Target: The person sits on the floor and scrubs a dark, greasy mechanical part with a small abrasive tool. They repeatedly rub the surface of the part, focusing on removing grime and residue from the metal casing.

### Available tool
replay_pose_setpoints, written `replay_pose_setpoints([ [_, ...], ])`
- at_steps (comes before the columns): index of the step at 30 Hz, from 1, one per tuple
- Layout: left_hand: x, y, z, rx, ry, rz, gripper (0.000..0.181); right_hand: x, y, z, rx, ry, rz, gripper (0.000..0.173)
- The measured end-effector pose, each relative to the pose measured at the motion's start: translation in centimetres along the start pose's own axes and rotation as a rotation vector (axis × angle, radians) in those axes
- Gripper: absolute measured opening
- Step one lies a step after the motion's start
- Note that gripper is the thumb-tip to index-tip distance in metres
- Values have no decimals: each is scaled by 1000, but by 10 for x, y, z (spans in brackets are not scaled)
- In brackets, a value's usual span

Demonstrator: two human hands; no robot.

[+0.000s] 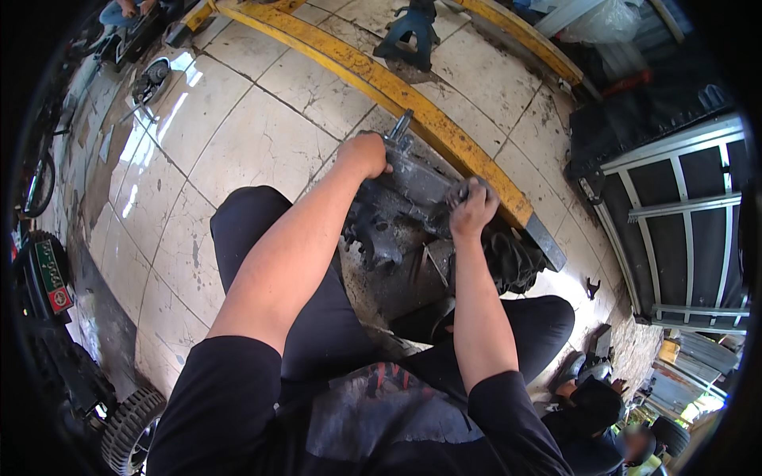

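A dirty dark metal mechanical part [417, 181] lies on the floor in front of my crossed legs, close to a yellow steel beam. My left hand [364, 156] grips its far left end, beside a shiny metal rod [402, 124] that sticks out. My right hand [474, 205] is closed over the part's right end, near the beam; what lies under its fingers is hidden. Nearer to me sits a darker, greasy bracket-like piece [381, 241] with holes. A crumpled black cloth or bag [515, 262] lies right of my right forearm.
The yellow steel beam [381, 74] crosses beyond my hands. Past it stands a jack stand [411, 35]. A round mechanical part [153, 77] lies far left, and a knobbly tyre [132, 428] stands lower left. A metal-framed black panel [678, 220] is at right. Other people are at upper left and lower right.
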State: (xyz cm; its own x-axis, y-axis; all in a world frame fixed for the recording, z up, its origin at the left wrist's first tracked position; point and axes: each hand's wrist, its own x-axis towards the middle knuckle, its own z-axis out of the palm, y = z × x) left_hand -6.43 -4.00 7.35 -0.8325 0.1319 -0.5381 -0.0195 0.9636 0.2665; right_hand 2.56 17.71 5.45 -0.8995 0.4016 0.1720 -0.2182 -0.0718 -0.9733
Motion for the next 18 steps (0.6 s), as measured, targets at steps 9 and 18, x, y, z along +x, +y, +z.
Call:
replay_pose_setpoints([
  [9,-11,4,-2,-17,2,4,51,10,-14,-3,321,-72,285,28],
  [18,-11,4,2,-30,-45,-16,54,31,-19,1,253,-128,382,31],
])
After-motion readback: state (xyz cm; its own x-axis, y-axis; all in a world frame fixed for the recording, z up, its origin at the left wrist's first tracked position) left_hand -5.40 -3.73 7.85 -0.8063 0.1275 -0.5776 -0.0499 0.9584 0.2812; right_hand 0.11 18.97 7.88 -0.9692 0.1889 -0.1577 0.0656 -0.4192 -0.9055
